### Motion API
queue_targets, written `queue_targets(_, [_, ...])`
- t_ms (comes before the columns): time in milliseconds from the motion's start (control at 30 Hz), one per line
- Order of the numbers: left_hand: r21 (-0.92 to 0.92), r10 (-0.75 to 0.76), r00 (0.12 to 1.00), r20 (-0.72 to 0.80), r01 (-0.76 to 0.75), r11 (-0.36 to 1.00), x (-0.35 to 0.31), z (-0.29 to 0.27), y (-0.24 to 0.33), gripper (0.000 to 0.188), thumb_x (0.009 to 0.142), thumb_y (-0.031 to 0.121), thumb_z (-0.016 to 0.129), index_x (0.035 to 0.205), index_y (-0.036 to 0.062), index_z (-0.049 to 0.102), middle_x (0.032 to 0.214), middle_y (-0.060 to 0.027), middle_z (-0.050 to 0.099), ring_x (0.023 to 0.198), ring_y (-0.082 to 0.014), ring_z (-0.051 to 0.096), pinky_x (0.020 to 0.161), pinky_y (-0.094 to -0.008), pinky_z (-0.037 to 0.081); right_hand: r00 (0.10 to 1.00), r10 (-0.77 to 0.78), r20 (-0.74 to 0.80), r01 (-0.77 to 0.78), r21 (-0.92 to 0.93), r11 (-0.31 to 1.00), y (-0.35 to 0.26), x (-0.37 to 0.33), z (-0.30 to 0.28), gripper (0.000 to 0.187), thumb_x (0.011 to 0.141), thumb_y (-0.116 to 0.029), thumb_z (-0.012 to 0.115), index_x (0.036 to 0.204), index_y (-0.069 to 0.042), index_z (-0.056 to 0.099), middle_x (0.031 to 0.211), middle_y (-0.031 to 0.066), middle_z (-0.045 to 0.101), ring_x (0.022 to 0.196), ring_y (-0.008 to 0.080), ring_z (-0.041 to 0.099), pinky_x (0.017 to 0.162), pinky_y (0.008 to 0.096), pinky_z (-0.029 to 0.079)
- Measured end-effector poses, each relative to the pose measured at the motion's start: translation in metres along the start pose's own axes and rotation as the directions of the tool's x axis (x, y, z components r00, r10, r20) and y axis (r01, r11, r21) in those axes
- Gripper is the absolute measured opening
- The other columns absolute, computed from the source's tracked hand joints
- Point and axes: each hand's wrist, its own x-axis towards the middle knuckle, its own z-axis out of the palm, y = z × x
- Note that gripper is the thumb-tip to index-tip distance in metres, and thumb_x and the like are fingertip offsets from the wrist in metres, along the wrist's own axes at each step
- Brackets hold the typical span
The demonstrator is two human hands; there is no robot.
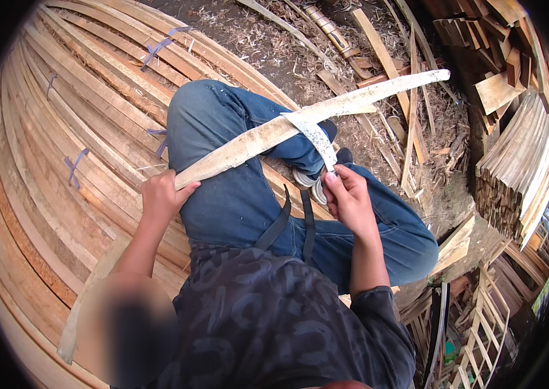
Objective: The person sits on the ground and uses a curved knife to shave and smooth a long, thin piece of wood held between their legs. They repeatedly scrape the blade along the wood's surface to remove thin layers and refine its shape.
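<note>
My left hand is closed round the near part of a long, pale wooden slat. The slat lies across my left knee and rises toward the far right. My right hand grips the narrow end of a curved, whitish tool with dark specks, shaped like a sickle blade. Its broad, pointed end rests against the slat's near side. My fingers cover the tool's handle end. Another pale strip shows beside my left forearm; whether it is the same slat, I cannot tell.
I sit on a broad stack of long wooden slats, some tied with bluish strips. Wood shavings and loose sticks litter the ground ahead. Bundled thin slats and offcuts stand at the right. A wooden lattice lies lower right.
</note>
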Motion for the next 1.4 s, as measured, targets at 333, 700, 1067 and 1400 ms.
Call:
queue_targets(333, [0.007, 0.012, 1.000, -0.007, -0.012, 1.000, 0.005, -0.002, 0.005, 0.074, 0.076, 0.075, 0.058, 0.058, 0.0030, 0.053, 0.052, -0.0178, 0.055, 0.050, -0.0370, 0.060, 0.047, -0.0433, 0.046, 0.990, -0.037, 0.136, 0.062, -0.184, 0.981, -0.002, -0.010, 0.027, 0.019, 0.101, -0.019, 0.051, 0.091, -0.004, 0.051, 0.062, -0.0024, 0.045, 0.044, 0.0039, 0.040, 0.040, 0.0211, 0.031])
queue_targets(700, [-0.034, 0.003, 1.000, 0.009, -0.003, 0.999, 0.006, -0.002, 0.007, 0.074, 0.076, 0.074, 0.058, 0.058, 0.0020, 0.053, 0.051, -0.0182, 0.054, 0.049, -0.0364, 0.059, 0.047, -0.0431, 0.046, 0.999, -0.018, 0.048, 0.016, 0.048, 0.999, -0.032, -0.026, 0.011, 0.020, 0.103, -0.023, 0.044, 0.097, -0.005, 0.049, 0.060, -0.0017, 0.042, 0.040, 0.0057, 0.036, 0.037, 0.0222, 0.031])
queue_targets(1067, [-0.062, -0.070, 0.995, 0.068, 0.075, 0.995, 0.007, -0.009, 0.011, 0.076, 0.077, 0.073, 0.058, 0.059, -0.0005, 0.056, 0.054, -0.0212, 0.056, 0.054, -0.0388, 0.061, 0.051, -0.0462, 0.047, 0.651, -0.307, -0.694, 0.541, 0.141, 0.829, -0.050, -0.024, -0.087, 0.022, 0.105, -0.028, 0.038, 0.095, -0.011, 0.048, 0.060, -0.0031, 0.037, 0.040, 0.0048, 0.034, 0.033, 0.0193, 0.030])
queue_targets(1400, [-0.048, -0.108, 0.987, 0.122, 0.115, 0.992, 0.004, -0.017, 0.012, 0.077, 0.077, 0.074, 0.057, 0.060, -0.0008, 0.059, 0.055, -0.0220, 0.057, 0.055, -0.0383, 0.062, 0.051, -0.0447, 0.048, 0.833, -0.171, -0.526, 0.293, 0.157, 0.943, -0.027, 0.023, -0.054, 0.021, 0.104, -0.025, 0.043, 0.089, -0.010, 0.047, 0.058, -0.0024, 0.041, 0.041, 0.0046, 0.036, 0.035, 0.0205, 0.031])
